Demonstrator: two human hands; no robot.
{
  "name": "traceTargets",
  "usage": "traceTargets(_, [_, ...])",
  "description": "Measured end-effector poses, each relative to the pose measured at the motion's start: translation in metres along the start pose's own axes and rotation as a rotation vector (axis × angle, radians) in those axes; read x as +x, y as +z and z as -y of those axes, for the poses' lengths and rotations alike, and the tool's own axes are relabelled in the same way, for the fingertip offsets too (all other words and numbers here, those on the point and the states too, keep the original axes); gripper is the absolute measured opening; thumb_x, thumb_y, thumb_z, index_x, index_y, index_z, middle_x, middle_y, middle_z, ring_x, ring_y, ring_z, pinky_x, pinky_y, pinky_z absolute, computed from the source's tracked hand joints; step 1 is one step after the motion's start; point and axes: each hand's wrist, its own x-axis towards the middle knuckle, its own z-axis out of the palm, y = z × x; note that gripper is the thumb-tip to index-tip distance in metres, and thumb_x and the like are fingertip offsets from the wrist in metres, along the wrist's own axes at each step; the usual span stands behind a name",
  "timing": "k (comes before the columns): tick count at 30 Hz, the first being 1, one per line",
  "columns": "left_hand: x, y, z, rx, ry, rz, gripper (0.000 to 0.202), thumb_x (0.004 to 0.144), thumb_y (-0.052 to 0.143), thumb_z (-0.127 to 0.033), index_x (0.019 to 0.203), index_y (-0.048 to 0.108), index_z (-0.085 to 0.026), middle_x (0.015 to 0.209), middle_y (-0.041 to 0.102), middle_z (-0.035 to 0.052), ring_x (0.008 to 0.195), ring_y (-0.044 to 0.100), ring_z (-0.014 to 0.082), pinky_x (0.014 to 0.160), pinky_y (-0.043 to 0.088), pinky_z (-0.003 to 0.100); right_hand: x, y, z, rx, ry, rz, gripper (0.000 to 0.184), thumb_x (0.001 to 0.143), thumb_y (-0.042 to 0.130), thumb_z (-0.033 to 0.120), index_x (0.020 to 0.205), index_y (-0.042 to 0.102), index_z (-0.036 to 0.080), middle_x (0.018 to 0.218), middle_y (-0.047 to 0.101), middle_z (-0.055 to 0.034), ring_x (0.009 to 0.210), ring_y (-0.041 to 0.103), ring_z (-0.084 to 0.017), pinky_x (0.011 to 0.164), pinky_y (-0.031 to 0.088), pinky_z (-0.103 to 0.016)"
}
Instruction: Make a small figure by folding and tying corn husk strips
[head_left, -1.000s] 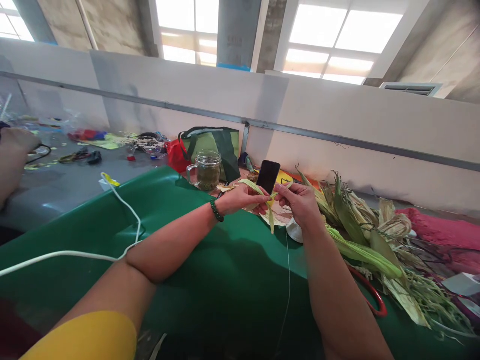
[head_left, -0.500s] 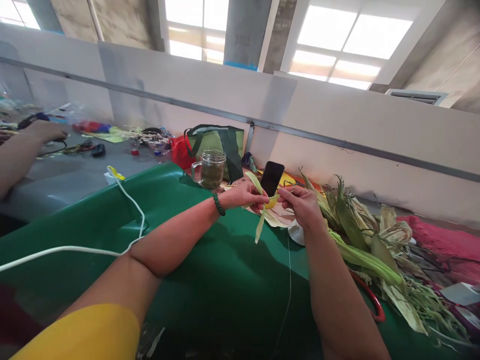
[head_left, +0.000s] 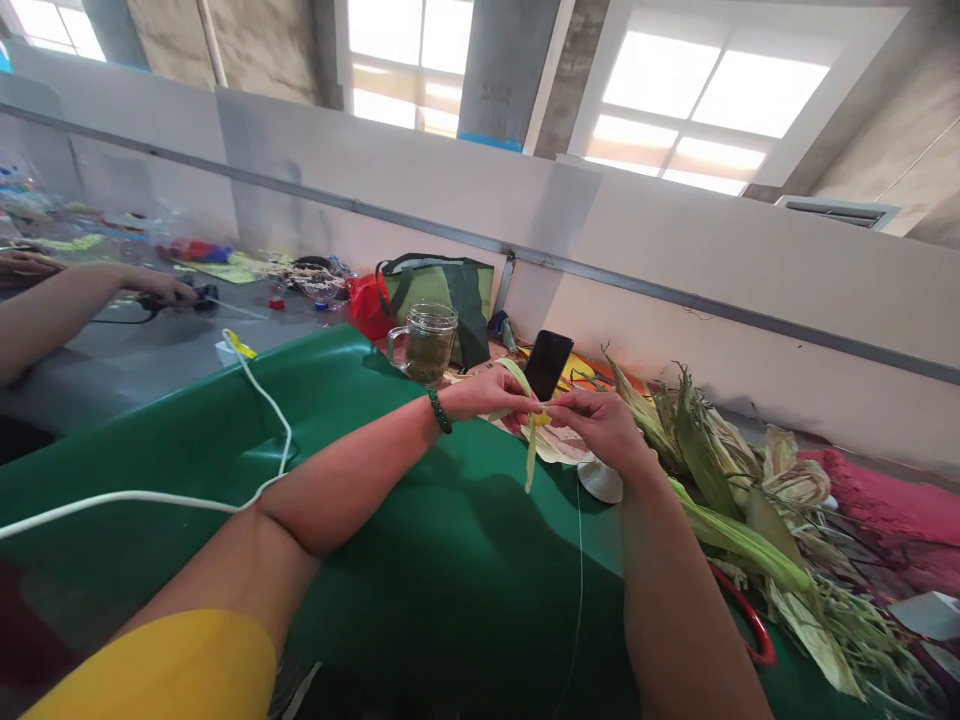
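Pinched in my left hand [head_left: 501, 392] is a pale green corn husk strip [head_left: 532, 455], one end hanging below the fingers and another part rising above them. My right hand [head_left: 592, 418] meets it there, fingertips closed on the same husk strip right beside the left fingertips. Just behind the hands a black phone [head_left: 549, 362] leans upright. Below my right wrist stands a white spool [head_left: 598, 482], and a thin thread [head_left: 580, 560] runs down from near it. The exact grip point is partly hidden by the fingers.
A green mat [head_left: 420, 540] covers the table. A glass mug [head_left: 430, 345] and green bag [head_left: 469, 300] stand behind. Corn husks [head_left: 712, 450] pile at right near a red handle [head_left: 754, 625]. A white cable [head_left: 274, 420] crosses left; a co-worker's hand [head_left: 161, 285] is beyond.
My right hand has moved in until its fingertips meet my left ones at the husk strip. The view has shifted slightly. The co-worker's hand at left has moved right.
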Motion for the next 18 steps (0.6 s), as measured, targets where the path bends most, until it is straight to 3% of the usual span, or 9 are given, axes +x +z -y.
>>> traceTargets(3, [0.001,-0.001,0.003,0.07,-0.009,0.017,0.033,0.063,0.084,-0.039,0.073,0.073,-0.009,0.058,0.069,0.0043,0.052,0.063,0.0108,0.054,0.052,0.019,0.001,-0.007,-0.005,-0.027,0.021,0.066,0.034,0.075,0.066,0.051,0.069,0.074,0.019,0.065,0.069,-0.0044,0.063,0.062,-0.018,0.061,0.047,-0.03])
traceTargets(5, [0.002,0.0,0.006,0.115,-0.031,-0.008,0.029,0.064,0.083,-0.036,0.07,0.072,-0.01,0.058,0.069,0.0043,0.051,0.062,0.0109,0.055,0.053,0.02,0.002,-0.01,-0.008,-0.069,0.025,0.038,0.036,0.077,0.063,0.053,0.069,0.074,0.019,0.065,0.069,-0.0044,0.062,0.06,-0.018,0.06,0.045,-0.03])
traceTargets(9, [0.004,0.012,0.012,0.161,-0.023,-0.015,0.021,0.066,0.08,-0.028,0.063,0.07,-0.01,0.056,0.068,0.0033,0.047,0.06,0.0103,0.052,0.052,0.02,0.004,0.002,-0.004,-0.076,0.025,-0.024,0.039,0.071,0.067,0.051,0.09,0.076,0.018,0.06,0.065,-0.001,0.053,0.05,-0.014,0.052,0.038,-0.027])
traceTargets(14, [0.004,0.029,0.017,0.202,-0.008,-0.01,0.019,0.07,0.068,-0.013,0.052,0.064,-0.014,0.048,0.062,-0.0016,0.043,0.057,0.0087,0.048,0.048,0.017,0.004,0.023,0.001,-0.073,-0.04,-0.194,0.031,0.073,0.062,0.047,0.06,0.066,0.019,0.052,0.057,0.0,0.051,0.045,-0.013,0.051,0.034,-0.026])
traceTargets(18, [0.004,0.028,0.016,0.199,-0.035,0.042,0.016,0.07,0.069,-0.014,0.055,0.065,-0.014,0.05,0.064,-0.0012,0.047,0.061,0.0097,0.049,0.048,0.017,0.004,0.02,0.002,-0.097,-0.024,-0.207,0.03,0.075,0.059,0.046,0.061,0.063,0.019,0.053,0.056,0.0002,0.052,0.045,-0.013,0.051,0.035,-0.026])
